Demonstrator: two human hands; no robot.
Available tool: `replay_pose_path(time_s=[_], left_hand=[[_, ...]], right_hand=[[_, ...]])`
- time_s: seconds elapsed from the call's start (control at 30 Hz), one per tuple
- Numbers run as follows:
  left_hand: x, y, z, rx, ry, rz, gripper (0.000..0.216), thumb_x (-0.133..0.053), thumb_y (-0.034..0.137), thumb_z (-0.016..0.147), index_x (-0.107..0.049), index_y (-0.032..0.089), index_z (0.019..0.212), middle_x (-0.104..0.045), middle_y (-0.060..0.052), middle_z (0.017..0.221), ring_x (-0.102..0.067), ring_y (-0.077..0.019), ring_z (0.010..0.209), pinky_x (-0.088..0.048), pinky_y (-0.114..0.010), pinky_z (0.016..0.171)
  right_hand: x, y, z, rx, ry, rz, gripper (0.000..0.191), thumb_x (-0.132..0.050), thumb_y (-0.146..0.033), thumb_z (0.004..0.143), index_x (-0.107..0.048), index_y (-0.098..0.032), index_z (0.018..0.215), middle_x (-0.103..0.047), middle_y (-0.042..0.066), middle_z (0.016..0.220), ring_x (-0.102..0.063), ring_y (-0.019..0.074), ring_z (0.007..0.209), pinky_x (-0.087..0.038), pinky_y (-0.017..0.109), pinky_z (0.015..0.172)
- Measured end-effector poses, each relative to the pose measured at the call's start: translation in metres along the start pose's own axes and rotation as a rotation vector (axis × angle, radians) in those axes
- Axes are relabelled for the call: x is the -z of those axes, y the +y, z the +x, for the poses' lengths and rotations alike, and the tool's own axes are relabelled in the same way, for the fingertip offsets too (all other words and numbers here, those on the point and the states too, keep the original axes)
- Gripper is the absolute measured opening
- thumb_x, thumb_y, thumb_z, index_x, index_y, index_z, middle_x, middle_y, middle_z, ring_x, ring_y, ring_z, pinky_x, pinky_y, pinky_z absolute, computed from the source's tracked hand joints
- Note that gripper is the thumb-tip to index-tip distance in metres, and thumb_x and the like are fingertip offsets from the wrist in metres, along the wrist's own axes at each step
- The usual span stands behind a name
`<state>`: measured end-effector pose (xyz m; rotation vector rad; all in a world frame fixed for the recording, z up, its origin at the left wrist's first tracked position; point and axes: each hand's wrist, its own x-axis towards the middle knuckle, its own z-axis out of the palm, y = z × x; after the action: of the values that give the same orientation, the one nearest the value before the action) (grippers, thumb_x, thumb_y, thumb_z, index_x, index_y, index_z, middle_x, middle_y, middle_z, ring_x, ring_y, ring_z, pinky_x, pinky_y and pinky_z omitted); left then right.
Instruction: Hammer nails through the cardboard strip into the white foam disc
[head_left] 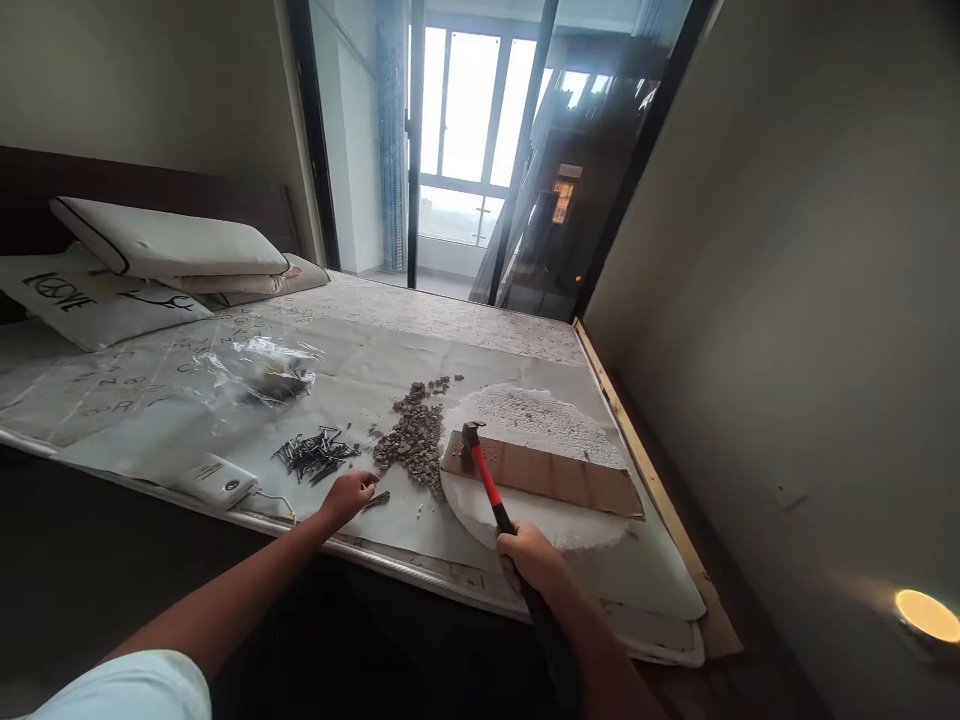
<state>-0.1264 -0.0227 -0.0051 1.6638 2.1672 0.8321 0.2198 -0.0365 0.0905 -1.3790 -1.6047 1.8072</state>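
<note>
My right hand (531, 558) grips the red and black handle of a hammer (484, 470). The hammer's head rests on the left end of a brown wooden board (555, 476). That board lies across a round white foam slab (540, 420) on the covered bed. My left hand (346, 495) is closed in a pinch beside a few loose nails (377, 499). A bigger pile of dark nails (315, 453) lies just beyond it, and a heap of small stones (415, 440) sits between the nails and the foam.
A white power bank (217, 481) with a cable lies near the bed's front edge. A crumpled clear plastic bag (262, 372) sits further back. Pillows (150, 250) are stacked at the far left. A wall and a wooden strip (637, 450) run along the right.
</note>
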Motion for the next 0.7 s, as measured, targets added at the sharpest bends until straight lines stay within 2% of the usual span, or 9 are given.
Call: replay_pose_path(time_s=[0.2,0.3,0.4,0.5,0.7], left_hand=[[-0.005,0.0,-0.011,-0.013,-0.158,0.211,0.012,-0.062,0.026,0.064,-0.069,0.02,0.071,-0.068,-0.007,0.083,-0.06,-0.0199,0.076,-0.041,-0.026,0.072],[-0.008,0.005,-0.009,0.01,-0.195,0.284,0.012,-0.059,0.023,0.068,-0.069,0.019,0.072,-0.067,-0.009,0.088,-0.06,-0.0197,0.077,-0.04,-0.026,0.069],[-0.01,0.008,-0.003,0.012,-0.218,0.336,0.011,-0.058,0.022,0.068,-0.068,0.018,0.068,-0.068,-0.008,0.082,-0.06,-0.0194,0.075,-0.04,-0.024,0.065],[-0.011,0.008,0.003,-0.022,-0.247,0.365,0.01,-0.056,0.019,0.066,-0.067,0.018,0.066,-0.067,-0.007,0.075,-0.059,-0.0189,0.072,-0.039,-0.023,0.064],[-0.011,0.008,0.015,-0.129,-0.266,0.304,0.018,-0.056,0.021,0.064,-0.07,0.019,0.075,-0.069,-0.007,0.078,-0.06,-0.0199,0.075,-0.041,-0.025,0.068]], right_hand=[[0.005,0.002,-0.002,0.023,-0.025,0.072,0.008,-0.038,-0.017,0.057,-0.034,-0.023,0.061,-0.034,-0.011,0.037,-0.031,0.0076,0.025,-0.026,0.021,0.026],[0.012,0.001,-0.006,0.04,-0.024,0.098,0.008,-0.039,-0.017,0.058,-0.034,-0.023,0.059,-0.035,-0.011,0.036,-0.032,0.0075,0.025,-0.027,0.021,0.027],[0.02,-0.001,-0.009,0.048,-0.019,0.111,0.01,-0.041,-0.015,0.059,-0.034,-0.022,0.058,-0.035,-0.01,0.036,-0.033,0.0076,0.026,-0.027,0.021,0.029],[0.026,-0.003,-0.012,0.047,-0.006,0.12,0.012,-0.04,-0.013,0.06,-0.034,-0.023,0.057,-0.035,-0.01,0.035,-0.033,0.0079,0.026,-0.027,0.022,0.03],[0.036,-0.006,-0.016,0.045,0.027,0.123,0.013,-0.042,-0.012,0.062,-0.034,-0.022,0.058,-0.037,-0.009,0.038,-0.034,0.0075,0.028,-0.028,0.021,0.031]])
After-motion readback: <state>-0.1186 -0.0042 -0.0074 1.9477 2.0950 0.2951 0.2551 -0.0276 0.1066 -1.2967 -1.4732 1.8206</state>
